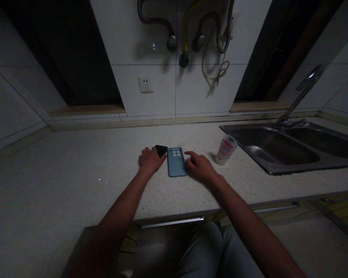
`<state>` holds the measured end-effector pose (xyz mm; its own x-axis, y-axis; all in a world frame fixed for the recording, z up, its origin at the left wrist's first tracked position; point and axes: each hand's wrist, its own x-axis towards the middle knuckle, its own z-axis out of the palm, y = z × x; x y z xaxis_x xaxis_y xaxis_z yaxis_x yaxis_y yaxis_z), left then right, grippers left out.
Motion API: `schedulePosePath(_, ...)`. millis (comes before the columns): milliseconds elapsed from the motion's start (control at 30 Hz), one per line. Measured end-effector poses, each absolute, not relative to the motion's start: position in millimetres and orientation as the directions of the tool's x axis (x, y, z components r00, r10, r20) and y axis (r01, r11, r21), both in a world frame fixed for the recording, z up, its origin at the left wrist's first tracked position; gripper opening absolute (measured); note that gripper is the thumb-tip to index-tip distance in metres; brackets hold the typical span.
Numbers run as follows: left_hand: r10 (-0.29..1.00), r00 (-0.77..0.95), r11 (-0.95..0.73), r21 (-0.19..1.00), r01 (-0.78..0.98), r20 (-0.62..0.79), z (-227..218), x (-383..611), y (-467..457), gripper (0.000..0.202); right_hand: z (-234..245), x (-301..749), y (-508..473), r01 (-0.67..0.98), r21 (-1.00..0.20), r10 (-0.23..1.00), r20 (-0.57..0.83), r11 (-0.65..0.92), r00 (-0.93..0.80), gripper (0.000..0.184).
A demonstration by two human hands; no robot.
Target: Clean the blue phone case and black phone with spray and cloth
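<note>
A light blue phone case (176, 162) lies flat on the pale countertop (75, 170), back side up with its camera cut-outs at the far end. My right hand (199, 166) rests beside its right edge, fingers loosely spread and touching the counter and the case's side. My left hand (150, 159) sits just left of the case, its fingers curled onto a small black object (161, 150) that pokes out beyond the fingertips. What the black object is I cannot make out fully.
A white tube with a red label (225, 150) stands right of the case. A steel double sink (281, 148) with a tap (303, 90) fills the right side. A wall socket (145, 84) and hoses (188, 34) are on the back wall. A drawer handle (172, 222) runs below the counter edge.
</note>
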<state>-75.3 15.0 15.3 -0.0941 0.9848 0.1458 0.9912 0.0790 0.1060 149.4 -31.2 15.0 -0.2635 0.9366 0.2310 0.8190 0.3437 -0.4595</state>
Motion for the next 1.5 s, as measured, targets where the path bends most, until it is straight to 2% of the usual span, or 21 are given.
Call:
schedulePosePath(133,0.99,-0.12,0.108,0.137,0.985,0.079,24,-76,11,0.075,13,158,-26,0.876,-0.463,0.969,0.247,0.133,-0.017,0.046)
schedulePosePath(200,0.991,-0.121,0.112,0.154,0.982,0.054,28,-77,9,0.076,11,161,-25,0.896,-0.434,0.983,0.186,0.092,-0.011,0.048)
schedulePosePath(300,0.992,-0.125,0.119,0.165,0.979,0.029,33,-78,7,0.072,12,163,-25,0.917,-0.379,0.99,0.118,0.121,-0.082,0.035)
schedulePosePath(367,0.99,-0.126,0.116,0.146,0.983,0.06,35,-78,6,0.065,11,163,-24,0.911,-0.383,0.985,0.127,0.154,-0.113,0.027)
schedulePosePath(433,0.987,-0.093,0.077,0.123,0.989,0.129,35,-75,6,0.061,9,165,-21,0.894,-0.419,0.982,0.164,0.157,-0.095,0.026)
schedulePosePath(500,0.979,-0.003,-0.021,0.119,0.993,0.203,33,-71,5,0.06,5,167,-18,0.873,-0.466,0.976,0.21,0.143,-0.048,0.027)
schedulePosePath(600,0.939,0.211,-0.258,0.15,0.955,0.271,28,-62,5,0.059,0,169,-15,0.83,-0.536,0.957,0.29,0.156,0.007,0.03)
schedulePosePath(733,0.827,0.485,-0.559,0.322,0.764,0.286,25,-51,-2,0.04,0,168,-16,0.752,-0.632,0.922,0.377,0.187,0.087,0.04)
schedulePosePath(833,0.754,0.565,-0.653,0.469,0.595,0.334,24,-39,-18,0.031,4,166,-18,0.695,-0.693,0.911,0.389,0.191,0.137,0.031)
schedulePosePath(967,0.634,0.723,-0.724,0.538,0.431,0.274,16,-21,-43,0.021,6,161,-21,0.733,-0.661,0.951,0.302,0.157,0.069,0.028)
schedulePosePath(1033,0.548,0.802,-0.777,0.5,0.384,0.236,10,-14,-49,0.023,4,160,-22,0.786,-0.606,0.967,0.251,0.124,0.04,0.025)
schedulePosePath(1100,0.496,0.838,-0.83,0.407,0.382,0.227,5,-10,-50,0.023,3,159,-21,0.82,-0.562,0.975,0.219,0.109,0.02,0.024)
schedulePosePath(1233,0.481,0.839,-0.867,0.281,0.412,0.254,3,-9,-47,0.024,0,158,-20,0.833,-0.543,0.978,0.21,0.108,0.011,0.024)
schedulePosePath(1500,0.484,0.807,-0.871,0.282,0.403,0.338,5,-9,-47,0.03,-5,159,-19,0.83,-0.545,0.977,0.214,0.117,0.003,0.02)
